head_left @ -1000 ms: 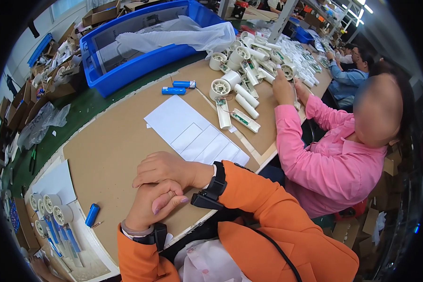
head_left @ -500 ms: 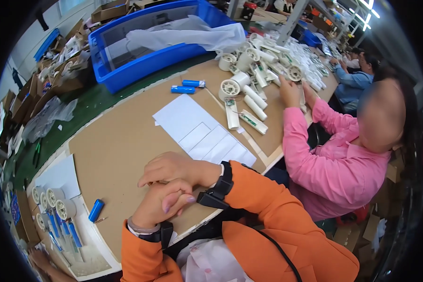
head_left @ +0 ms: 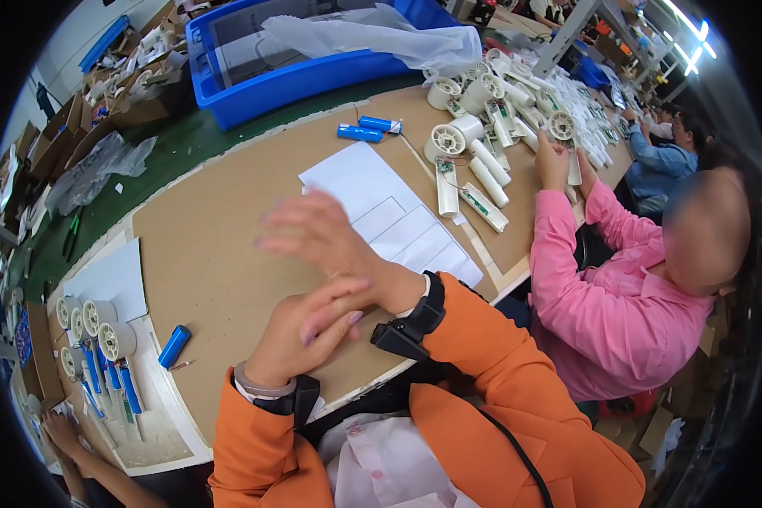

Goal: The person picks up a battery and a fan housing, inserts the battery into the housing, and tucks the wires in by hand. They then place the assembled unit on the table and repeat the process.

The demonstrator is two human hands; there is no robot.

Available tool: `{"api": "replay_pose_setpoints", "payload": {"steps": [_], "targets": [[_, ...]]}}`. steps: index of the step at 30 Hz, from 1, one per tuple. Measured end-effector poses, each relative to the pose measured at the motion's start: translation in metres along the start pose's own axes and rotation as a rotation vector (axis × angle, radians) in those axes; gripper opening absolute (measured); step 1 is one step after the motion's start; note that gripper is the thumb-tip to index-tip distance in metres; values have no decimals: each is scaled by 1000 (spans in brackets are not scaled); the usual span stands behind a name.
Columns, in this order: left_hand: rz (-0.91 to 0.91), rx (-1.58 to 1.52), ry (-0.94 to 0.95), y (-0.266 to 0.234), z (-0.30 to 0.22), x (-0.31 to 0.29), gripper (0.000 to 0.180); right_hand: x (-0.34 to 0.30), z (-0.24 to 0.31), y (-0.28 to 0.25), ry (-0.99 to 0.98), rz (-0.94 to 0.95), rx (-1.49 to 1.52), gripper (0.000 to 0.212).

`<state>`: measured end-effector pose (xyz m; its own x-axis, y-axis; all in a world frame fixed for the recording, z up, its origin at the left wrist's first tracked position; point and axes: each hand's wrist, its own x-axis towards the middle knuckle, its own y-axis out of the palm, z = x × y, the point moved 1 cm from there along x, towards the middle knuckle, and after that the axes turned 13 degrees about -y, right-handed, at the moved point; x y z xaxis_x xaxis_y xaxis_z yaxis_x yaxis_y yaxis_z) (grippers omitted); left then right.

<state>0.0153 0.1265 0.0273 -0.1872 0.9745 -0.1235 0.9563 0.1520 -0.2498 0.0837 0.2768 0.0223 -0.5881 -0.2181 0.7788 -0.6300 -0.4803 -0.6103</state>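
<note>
My left hand (head_left: 292, 343) is raised over the brown board, its fingers curled against the thumb side of my right hand. My right hand (head_left: 339, 241) reaches up and left across it, fingers stretched out and blurred by motion. No part or tool shows in either hand. Beyond my right hand lie white paper sheets (head_left: 356, 182), the nearest flat things to it. Left of my left hand, a blue cylindrical battery (head_left: 175, 345) with short wires rests at the board's edge.
White round housings with blue batteries (head_left: 117, 340) stand at the left, beside a white sheet (head_left: 110, 284). Two blue batteries (head_left: 360, 132) lie farther back, before a blue bin (head_left: 313, 78). White tubes and housings (head_left: 487, 165) pile up right, where a pink-sleeved co-worker (head_left: 601, 296) handles one.
My right hand has lifted and its fingers have spread up and away from my left hand. The view has shifted slightly. At the lower left, another person's hands show more.
</note>
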Motion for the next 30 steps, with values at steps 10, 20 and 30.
{"api": "replay_pose_setpoints", "payload": {"steps": [10,20,30], "targets": [[-665,-110,508,-7,6,9,77,-17,-34,-7,624,-1043,793,39],[-314,303,224,-7,22,3,39,-17,-23,19,349,112,315,45],[-310,-28,96,3,17,0,48,-1,7,26,247,-187,544,86]]}}
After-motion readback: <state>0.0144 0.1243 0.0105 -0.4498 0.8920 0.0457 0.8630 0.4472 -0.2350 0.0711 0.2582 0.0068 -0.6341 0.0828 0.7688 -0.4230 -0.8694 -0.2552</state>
